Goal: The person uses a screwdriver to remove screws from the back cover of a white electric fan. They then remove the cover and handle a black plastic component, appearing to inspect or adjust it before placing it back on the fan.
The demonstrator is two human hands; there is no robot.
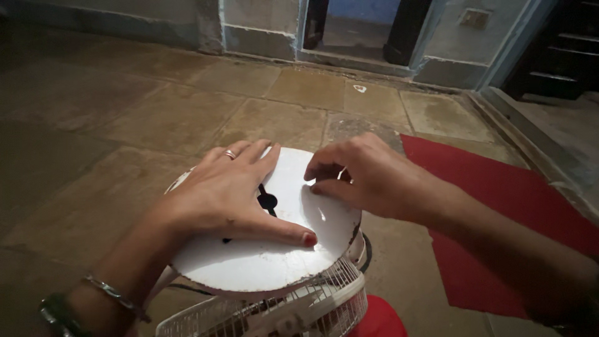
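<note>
A round white disc (262, 262), the flat base of a fan, faces up in front of me, with a dark keyhole-shaped slot (267, 201) near its middle. My left hand (228, 193) lies flat on the disc, fingers spread, thumb stretched towards the right. A ring sits on one finger and bracelets circle the wrist. My right hand (362, 178) rests at the disc's upper right edge with its fingers curled, pinching something small that I cannot make out. Below the disc the white wire grille (299, 309) of the fan shows.
A stone-slab floor (156, 118) spreads all around. A red mat (499, 206) lies to the right, and a red object (377, 318) sits at the bottom edge. A wall with a doorway (355, 31) stands at the back; dark steps (561, 56) rise at the far right.
</note>
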